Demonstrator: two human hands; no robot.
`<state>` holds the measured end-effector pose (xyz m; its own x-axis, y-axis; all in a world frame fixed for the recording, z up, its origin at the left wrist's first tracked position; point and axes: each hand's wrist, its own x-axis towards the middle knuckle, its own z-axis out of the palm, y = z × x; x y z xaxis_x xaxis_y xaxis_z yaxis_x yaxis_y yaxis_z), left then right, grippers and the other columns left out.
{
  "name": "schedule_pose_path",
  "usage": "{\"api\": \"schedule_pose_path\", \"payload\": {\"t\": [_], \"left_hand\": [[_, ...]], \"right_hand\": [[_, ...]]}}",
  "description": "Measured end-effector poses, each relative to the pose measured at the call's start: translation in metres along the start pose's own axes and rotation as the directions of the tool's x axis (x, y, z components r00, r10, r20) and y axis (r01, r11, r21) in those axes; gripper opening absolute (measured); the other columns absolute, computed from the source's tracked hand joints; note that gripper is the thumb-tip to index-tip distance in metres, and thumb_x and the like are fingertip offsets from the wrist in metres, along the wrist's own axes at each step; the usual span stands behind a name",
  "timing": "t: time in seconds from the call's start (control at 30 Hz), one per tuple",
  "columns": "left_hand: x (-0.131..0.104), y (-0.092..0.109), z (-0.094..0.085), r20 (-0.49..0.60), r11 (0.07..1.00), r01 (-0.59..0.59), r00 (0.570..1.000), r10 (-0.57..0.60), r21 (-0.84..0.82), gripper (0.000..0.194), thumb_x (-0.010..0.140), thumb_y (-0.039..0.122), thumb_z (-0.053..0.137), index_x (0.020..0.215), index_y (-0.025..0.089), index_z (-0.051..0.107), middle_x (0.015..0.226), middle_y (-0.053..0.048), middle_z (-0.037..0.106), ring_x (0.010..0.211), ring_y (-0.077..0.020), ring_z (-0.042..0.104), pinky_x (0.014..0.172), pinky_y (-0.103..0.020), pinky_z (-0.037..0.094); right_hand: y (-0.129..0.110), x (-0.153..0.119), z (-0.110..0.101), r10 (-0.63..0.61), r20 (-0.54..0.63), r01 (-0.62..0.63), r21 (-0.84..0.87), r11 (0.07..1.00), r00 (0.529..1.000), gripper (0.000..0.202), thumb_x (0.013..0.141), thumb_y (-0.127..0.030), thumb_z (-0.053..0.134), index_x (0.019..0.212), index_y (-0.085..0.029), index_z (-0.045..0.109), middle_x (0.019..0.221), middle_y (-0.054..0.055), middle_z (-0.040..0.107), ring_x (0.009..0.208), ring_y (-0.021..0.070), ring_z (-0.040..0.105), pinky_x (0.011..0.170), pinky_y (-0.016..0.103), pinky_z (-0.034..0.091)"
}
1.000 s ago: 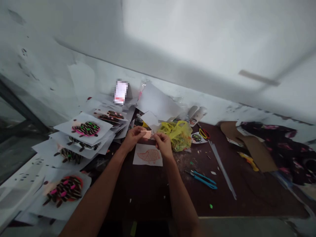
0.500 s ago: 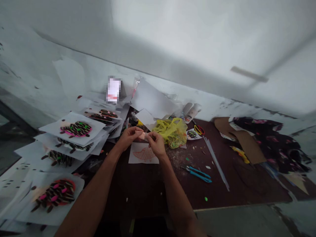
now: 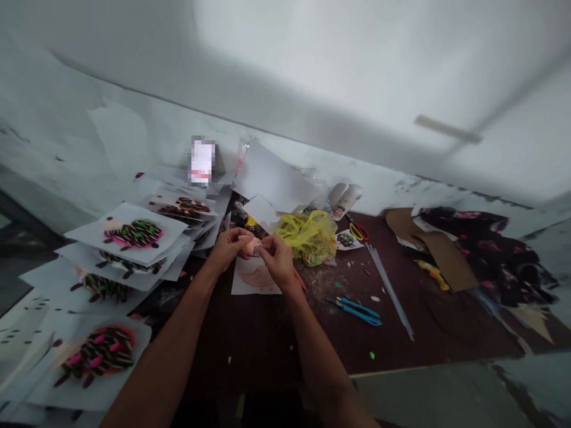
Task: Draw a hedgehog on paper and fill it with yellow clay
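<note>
Your dark table (image 3: pixel 250 351) spreads below the pale wall (image 3: pixel 169 125). On its left lies a pile of sheets (image 3: pixel 178 235) bearing spiny, multicoloured figures; on the right, your dark patterned cloth (image 3: pixel 486 255) lies beside bent cardboard (image 3: pixel 446 258). Large blank paper (image 3: pixel 272 178) leans at the far side, right of the lit phone (image 3: pixel 202 161). The yellow bag (image 3: pixel 310 235) sits just right of your hands.

Your left hand (image 3: pixel 232 246) and right hand (image 3: pixel 277 258) meet above the far part of the drawing (image 3: pixel 254 280). The drawn animal's long axis runs left to right, its narrow end pointing left; your right hand hides part of it.

Right of the bag, the long clear sticks (image 3: pixel 390 291) slant from far left to near right. Nearer you lie the blue snips (image 3: pixel 360 311), tips toward the left; the scissors (image 3: pixel 358 232) are farther off, and the yellow tool (image 3: pixel 432 274) lies by the cardboard.

Smallest is the pinkish piece (image 3: pixel 251 244), between your hands. Your left fingertips pinch its left part and your right fingertips its right end. Its long axis seems to run left to right; your fingers cover too much to tell which end leads.
</note>
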<state>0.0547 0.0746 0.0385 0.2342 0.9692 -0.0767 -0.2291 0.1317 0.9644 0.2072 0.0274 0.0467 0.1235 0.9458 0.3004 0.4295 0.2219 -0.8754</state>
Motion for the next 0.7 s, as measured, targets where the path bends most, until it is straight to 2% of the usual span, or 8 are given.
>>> {"api": "schedule_pose_path", "payload": {"t": [0.1, 0.23, 0.33, 0.4, 0.47, 0.57, 0.7], "left_hand": [[-0.001, 0.0, 0.001, 0.043, 0.999, 0.031, 0.999, -0.031, 0.013, 0.049, 0.06, 0.052, 0.082, 0.086, 0.013, 0.068, 0.071, -0.002, 0.064, 0.055, -0.0137, 0.058, 0.037, -0.021, 0.047], [0.003, 0.004, 0.007, 0.089, 0.999, 0.054, 0.995, -0.054, -0.003, 0.049, 0.059, 0.055, 0.082, 0.08, 0.014, 0.065, 0.065, 0.001, 0.06, 0.052, -0.0113, 0.056, 0.038, -0.02, 0.048], [0.009, 0.007, 0.011, 0.078, 0.999, 0.048, 0.996, -0.047, -0.01, 0.047, 0.057, 0.052, 0.084, 0.077, 0.014, 0.065, 0.064, 0.002, 0.061, 0.051, -0.0107, 0.055, 0.04, -0.02, 0.048], [0.011, 0.006, 0.012, 0.077, 0.999, 0.047, 0.996, -0.046, -0.004, 0.046, 0.056, 0.05, 0.085, 0.076, 0.014, 0.065, 0.063, 0.001, 0.061, 0.052, -0.011, 0.055, 0.042, -0.022, 0.05], [0.011, 0.004, 0.012, 0.085, 0.999, 0.054, 0.995, -0.053, -0.007, 0.045, 0.056, 0.049, 0.085, 0.076, 0.014, 0.066, 0.063, 0.001, 0.062, 0.052, -0.0117, 0.056, 0.045, -0.024, 0.052], [0.008, 0.001, 0.009, 0.098, 0.997, 0.075, 0.993, -0.072, -0.026, 0.047, 0.054, 0.049, 0.087, 0.077, 0.014, 0.067, 0.062, 0.001, 0.063, 0.053, -0.0122, 0.058, 0.048, -0.026, 0.055], [0.005, -0.001, 0.005, 0.087, 0.996, 0.075, 0.994, -0.071, -0.048, 0.05, 0.054, 0.051, 0.087, 0.082, 0.014, 0.07, 0.07, -0.001, 0.068, 0.056, -0.0136, 0.061, 0.051, -0.027, 0.057]], "right_hand": [[0.001, 0.0, 0.002, -0.007, -0.038, 0.008, 0.016, 1.0, 0.999, 0.012, 0.077, -0.032, 0.064, 0.08, -0.021, 0.059, 0.072, -0.003, 0.059, 0.065, 0.0128, 0.053, 0.064, 0.025, 0.043], [-0.001, 0.001, 0.001, -0.004, -0.099, 0.005, 0.017, 1.0, 0.995, 0.017, 0.081, -0.034, 0.062, 0.072, -0.022, 0.053, 0.066, -0.004, 0.054, 0.06, 0.0118, 0.048, 0.062, 0.024, 0.041], [-0.001, 0.002, -0.001, -0.105, -0.154, 0.1, -0.035, 0.994, 0.982, 0.021, 0.082, -0.033, 0.063, 0.068, -0.022, 0.052, 0.077, 0.0, 0.059, 0.066, 0.0124, 0.051, 0.063, 0.025, 0.043], [-0.001, 0.002, -0.002, -0.173, -0.133, 0.163, -0.082, 0.983, 0.976, 0.016, 0.083, -0.029, 0.062, 0.07, -0.021, 0.059, 0.091, 0.004, 0.062, 0.068, 0.0122, 0.053, 0.065, 0.025, 0.045], [0.0, 0.001, -0.002, -0.183, -0.098, 0.17, -0.131, 0.977, 0.978, 0.01, 0.085, -0.026, 0.061, 0.079, -0.021, 0.068, 0.099, 0.005, 0.063, 0.069, 0.0126, 0.055, 0.066, 0.026, 0.047], [0.002, -0.001, -0.002, -0.195, -0.068, 0.177, -0.204, 0.963, 0.979, 0.016, 0.087, -0.023, 0.061, 0.092, -0.024, 0.076, 0.102, 0.007, 0.065, 0.083, 0.0166, 0.061, 0.074, 0.028, 0.051], [0.002, -0.003, -0.001, -0.27, -0.037, 0.254, -0.232, 0.939, 0.962, 0.02, 0.09, -0.023, 0.058, 0.09, -0.024, 0.078, 0.099, 0.007, 0.066, 0.093, 0.0184, 0.063, 0.082, 0.029, 0.052]]}}
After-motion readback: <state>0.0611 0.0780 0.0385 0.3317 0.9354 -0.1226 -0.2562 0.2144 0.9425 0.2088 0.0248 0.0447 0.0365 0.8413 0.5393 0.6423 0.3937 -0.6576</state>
